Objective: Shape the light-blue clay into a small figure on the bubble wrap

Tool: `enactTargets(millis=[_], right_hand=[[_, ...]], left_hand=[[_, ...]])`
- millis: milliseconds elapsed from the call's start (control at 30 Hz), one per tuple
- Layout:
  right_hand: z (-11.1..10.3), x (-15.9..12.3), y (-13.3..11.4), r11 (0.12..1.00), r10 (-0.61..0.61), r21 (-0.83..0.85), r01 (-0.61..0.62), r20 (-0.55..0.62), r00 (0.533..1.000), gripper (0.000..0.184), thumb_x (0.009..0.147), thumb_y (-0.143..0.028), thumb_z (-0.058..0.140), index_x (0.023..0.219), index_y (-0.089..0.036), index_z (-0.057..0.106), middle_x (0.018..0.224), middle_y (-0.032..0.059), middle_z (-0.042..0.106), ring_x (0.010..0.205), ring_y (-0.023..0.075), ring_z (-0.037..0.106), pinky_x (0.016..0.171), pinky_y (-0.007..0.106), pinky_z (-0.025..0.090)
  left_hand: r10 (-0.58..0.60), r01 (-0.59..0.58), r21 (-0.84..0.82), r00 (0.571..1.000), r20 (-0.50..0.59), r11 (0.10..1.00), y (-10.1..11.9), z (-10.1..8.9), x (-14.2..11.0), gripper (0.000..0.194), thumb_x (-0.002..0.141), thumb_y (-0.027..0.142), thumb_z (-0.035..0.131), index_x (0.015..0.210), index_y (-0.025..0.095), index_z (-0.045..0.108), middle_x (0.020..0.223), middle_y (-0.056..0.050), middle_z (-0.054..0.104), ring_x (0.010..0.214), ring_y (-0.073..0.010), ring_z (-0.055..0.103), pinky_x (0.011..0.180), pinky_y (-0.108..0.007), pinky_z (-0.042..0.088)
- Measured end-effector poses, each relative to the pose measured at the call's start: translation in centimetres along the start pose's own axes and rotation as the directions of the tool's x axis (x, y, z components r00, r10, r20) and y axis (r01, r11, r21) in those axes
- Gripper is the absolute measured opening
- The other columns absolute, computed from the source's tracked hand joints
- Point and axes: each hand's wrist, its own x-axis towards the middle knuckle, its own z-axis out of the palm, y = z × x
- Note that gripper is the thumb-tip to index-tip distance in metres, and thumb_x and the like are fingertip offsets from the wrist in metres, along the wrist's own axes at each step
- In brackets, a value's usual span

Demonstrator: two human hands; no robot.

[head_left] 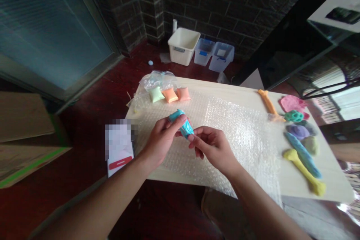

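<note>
Table [239, 92]: the largest item, pale-topped; it carried the whole layout.

Bubble wrap [236, 131]: lay flat across the middle and over the near edge, probably as a soft, clean work surface.

Hands: both closed on one blue packet [186, 128], held over the wrap. My left hand [160, 138] had a narrow grip, thumb on top and fingers around the side, likely to steady the body of it. My right hand [215, 146] had a finer pinch, thumb and forefinger at the near end, which I judged gave control of the film there. Contents not visible.

Clear plastic bag [157, 80]: crumpled at the far left corner, out of my hands' way.

Coloured shaped pieces: set at the right end, apart from the wrap, presumably to avoid being knocked. Yellow bone-like piece [303, 170] nearest me, blue bar [303, 153] beside it, orange piece [266, 101] farther off.

Small packets: green [156, 95], orange [170, 95], pink [183, 94], in a row by the bag, perhaps for easy picking.
</note>
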Motion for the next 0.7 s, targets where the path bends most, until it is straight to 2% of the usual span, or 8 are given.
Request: enactTargets(millis=[100,200,367,433,533,600,700], right_hand=[[-0.13,-0.09,0.02,0.999,-0.031,-0.041,0.030,-0.021,0.999,0.034,0.083,-0.046,0.086,0.090,-0.015,0.072,0.068,0.0026,0.072,0.045,0.0086,0.057,0.043,0.022,0.045],[-0.22,-0.23,-0.15,0.998,-0.030,-0.048,0.029,-0.015,0.999,0.031,0.084,-0.045,0.084,0.087,-0.015,0.073,0.068,0.0030,0.073,0.045,0.0085,0.058,0.042,0.021,0.045],[-0.46,-0.31,-0.22,0.998,0.026,0.059,-0.030,0.071,0.997,0.028,0.086,-0.042,0.082,0.078,-0.016,0.074,0.065,0.0028,0.072,0.044,0.0085,0.058,0.041,0.020,0.044],[-0.59,-0.24,-0.13,0.995,0.015,0.096,-0.022,0.074,0.997,0.025,0.085,-0.039,0.082,0.077,-0.017,0.075,0.064,0.0024,0.073,0.045,0.0087,0.057,0.041,0.020,0.044],[-0.79,-0.08,0.04,0.995,-0.064,0.073,0.067,-0.039,0.997,0.022,0.086,-0.036,0.081,0.076,-0.018,0.074,0.063,0.0015,0.072,0.046,0.0086,0.057,0.042,0.020,0.043],[-0.89,0.01,0.14,0.993,-0.119,-0.001,0.120,-0.120,0.986,0.021,0.087,-0.034,0.081,0.076,-0.018,0.073,0.063,0.0014,0.071,0.047,0.0086,0.056,0.044,0.021,0.043],[-0.89,0.05,0.25,0.984,-0.162,-0.099,0.148,-0.155,0.975,0.021,0.089,-0.034,0.079,0.076,-0.018,0.073,0.064,0.0023,0.072,0.049,0.0092,0.057,0.046,0.022,0.044]], left_hand=[[-0.020,0.020,0.004,1.000,-0.007,1.000,-0.18,-0.01,-0.02,0.039,0.079,0.055,0.084,0.086,0.017,0.074,0.087,-0.004,0.072,0.076,-0.0168,0.066,0.066,-0.030,0.058],[-0.036,0.034,0.043,0.999,0.034,0.999,-0.45,-0.14,0.00,0.041,0.081,0.056,0.082,0.085,0.017,0.070,0.080,-0.002,0.067,0.070,-0.0152,0.063,0.060,-0.028,0.056],[-0.125,0.118,0.058,0.984,0.126,0.991,-0.31,-0.28,-0.07,0.045,0.080,0.058,0.082,0.086,0.016,0.067,0.077,-0.002,0.065,0.069,-0.0144,0.062,0.063,-0.028,0.056],[-0.156,0.143,0.080,0.967,0.200,0.987,0.00,-0.28,-0.19,0.044,0.080,0.056,0.083,0.087,0.015,0.067,0.078,-0.003,0.067,0.070,-0.0147,0.064,0.066,-0.029,0.055],[-0.219,0.172,0.176,0.928,0.301,0.969,0.29,-0.39,-0.23,0.040,0.081,0.050,0.082,0.090,0.014,0.068,0.084,-0.006,0.071,0.072,-0.0151,0.067,0.067,-0.029,0.054],[-0.247,0.182,0.236,0.926,0.284,0.955,0.20,-0.55,-0.12,0.038,0.083,0.049,0.079,0.090,0.013,0.069,0.084,-0.007,0.072,0.068,-0.0147,0.067,0.064,-0.029,0.053],[-0.267,0.189,0.284,0.926,0.266,0.940,-0.22,-0.77,0.08,0.035,0.086,0.046,0.074,0.085,0.012,0.070,0.080,-0.008,0.071,0.065,-0.0150,0.067,0.063,-0.029,0.054]])
